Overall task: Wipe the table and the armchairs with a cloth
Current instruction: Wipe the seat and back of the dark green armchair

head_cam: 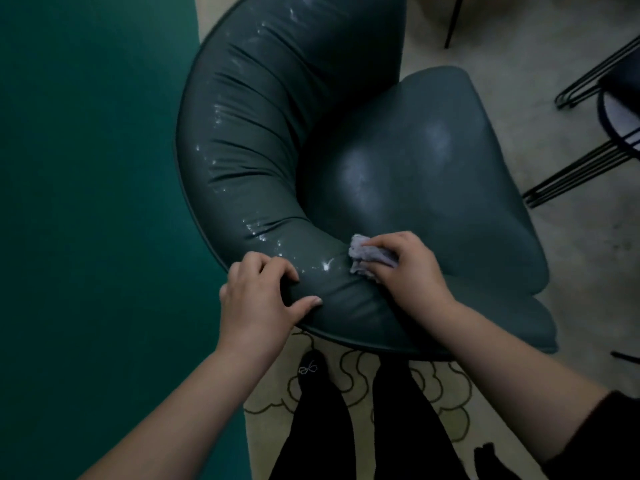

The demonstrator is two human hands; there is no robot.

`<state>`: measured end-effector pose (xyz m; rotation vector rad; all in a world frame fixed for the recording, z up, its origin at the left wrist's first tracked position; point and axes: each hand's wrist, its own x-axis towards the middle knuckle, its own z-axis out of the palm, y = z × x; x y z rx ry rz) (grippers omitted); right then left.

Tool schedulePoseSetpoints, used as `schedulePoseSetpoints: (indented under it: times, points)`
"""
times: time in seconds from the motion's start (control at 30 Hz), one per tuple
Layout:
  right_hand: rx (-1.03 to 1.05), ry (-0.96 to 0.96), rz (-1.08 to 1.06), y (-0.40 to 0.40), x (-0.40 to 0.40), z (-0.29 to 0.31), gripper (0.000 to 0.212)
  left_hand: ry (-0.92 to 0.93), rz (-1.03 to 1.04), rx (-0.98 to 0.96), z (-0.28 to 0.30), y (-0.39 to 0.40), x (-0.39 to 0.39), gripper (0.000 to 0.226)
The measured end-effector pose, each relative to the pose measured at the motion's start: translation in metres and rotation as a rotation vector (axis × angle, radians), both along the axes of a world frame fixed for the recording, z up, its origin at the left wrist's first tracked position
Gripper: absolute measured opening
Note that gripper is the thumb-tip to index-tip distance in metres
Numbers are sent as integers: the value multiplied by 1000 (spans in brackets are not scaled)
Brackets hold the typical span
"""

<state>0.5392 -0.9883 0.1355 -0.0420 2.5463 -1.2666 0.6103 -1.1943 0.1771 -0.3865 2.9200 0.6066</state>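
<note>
A dark teal leather armchair (263,140) fills the middle of the view, seen from behind and above. Its curved, padded back shows wet streaks along the top. My right hand (412,268) grips a crumpled pale grey cloth (363,258) and presses it on the inner side of the back, where the back meets the seat cushion (426,174). My left hand (259,296) rests on the near part of the back, its fingers curled over the padding and the thumb spread along it.
A green wall (86,202) stands close on the left. Black wire legs of another piece of furniture (588,161) are at the right. My legs stand on a patterned rug (360,379) below the chair. A thin black leg (453,22) is at the top.
</note>
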Motion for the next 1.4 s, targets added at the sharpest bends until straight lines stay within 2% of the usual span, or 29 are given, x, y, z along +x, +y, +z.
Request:
schedulePoseSetpoints:
  times: [0.07, 0.1, 0.2, 0.3, 0.43, 0.53, 0.6, 0.67, 0.73, 0.83, 0.9, 1.0, 1.07, 1.13, 1.17, 1.3, 1.4]
  points:
    - [-38, -11, -112, -4, 1, 5, 26, -1, -13, 30, 0, -3, 0, 40]
    - [-73, -8, -96, -8, 4, 9, 28, -5, -20, 37, 0, -4, 1, 40]
    - [-55, 14, 139, -23, 18, 12, 38, -13, -27, 34, -1, -4, -1, 40]
    - [16, 5, 162, -19, 14, 7, 38, -14, -26, 49, -2, -6, -2, 39]
    - [89, -40, -41, 0, -1, 1, 31, -10, -35, 107, -1, -9, -1, 36]
    - [-93, -69, -204, -13, -5, 8, 25, 20, -25, 183, 2, -17, -1, 31]
    - [-180, -31, -110, -41, -2, 17, 30, 39, -4, 182, 1, -24, -3, 29]
    - [-143, 13, 89, -64, 5, 18, 46, 39, 12, 164, 1, -27, -5, 30]
    - [-71, 51, 199, -70, 7, 13, 50, 27, 15, 164, 0, -28, -7, 31]
    - [21, 12, 146, -56, -2, 8, 42, 4, 9, 170, 2, -28, -8, 32]
    - [68, -43, 24, -44, -12, 7, 36, -7, 4, 177, 3, -30, -8, 33]
    - [0, -63, -117, -46, -15, 13, 33, -13, 18, 192, 5, -30, -9, 31]
    - [-93, -44, 35, -60, -5, 19, 39, -8, 18, 176, 5, -30, -9, 31]
    - [-100, 36, 180, -70, 7, 16, 44, 0, 12, 167, 5, -29, -8, 31]
    - [-84, 67, 188, -70, 7, 13, 44, 0, 10, 172, 5, -29, -8, 32]
    - [25, -21, 55, -52, -12, 7, 35, -20, 10, 200, 8, -31, -9, 31]
    - [-37, -1, -101, -55, -19, 12, 29, -3, 69, 271, 10, -33, -8, 27]
